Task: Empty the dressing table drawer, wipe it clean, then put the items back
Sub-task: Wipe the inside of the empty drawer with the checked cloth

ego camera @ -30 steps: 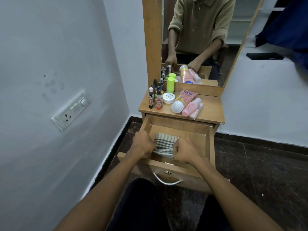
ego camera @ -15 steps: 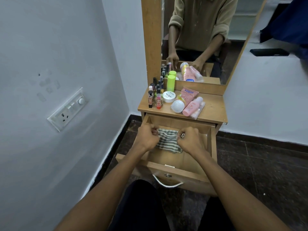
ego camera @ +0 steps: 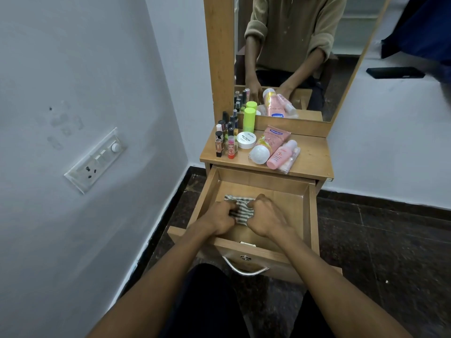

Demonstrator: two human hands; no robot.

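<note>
Both hands [ego camera: 244,219] bunch striped cloth [ego camera: 240,211] lying crosswise in drawer [ego camera: 306,215].

Matt wooden drawer [ego camera: 310,215], shiny metal handle [ego camera: 244,270], striped woven cloth [ego camera: 240,211].

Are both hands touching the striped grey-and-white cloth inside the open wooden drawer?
Touching. In the head view, the left hand and right hand each pinch a side of the striped grey-and-white cloth, bunched between them.
</note>
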